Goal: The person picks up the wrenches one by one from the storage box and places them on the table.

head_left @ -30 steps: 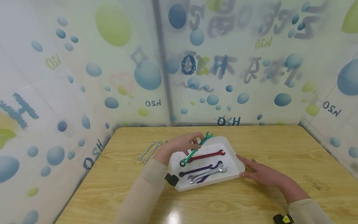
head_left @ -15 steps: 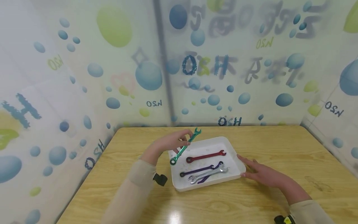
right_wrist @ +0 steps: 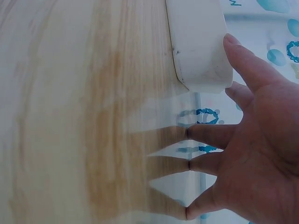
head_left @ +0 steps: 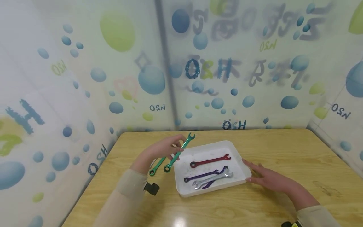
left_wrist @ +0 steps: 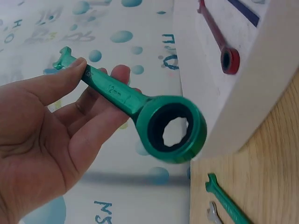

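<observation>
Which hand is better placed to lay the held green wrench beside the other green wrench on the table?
Probably the left hand: it pinches the held green wrench near the other green wrench, left of the tray. The right hand touches the tray's opposite end.

At right, the right hand [right_wrist: 264,154] touches the white tray's [right_wrist: 201,44] corner at upper centre. Its lower three fingertips meet the wooden table [right_wrist: 60,112] filling the left.

the held green wrench [left_wrist: 133,101] reads "12mm", and the wall [head_left: 208,68] repeats "h2o", spelled backwards.
</observation>
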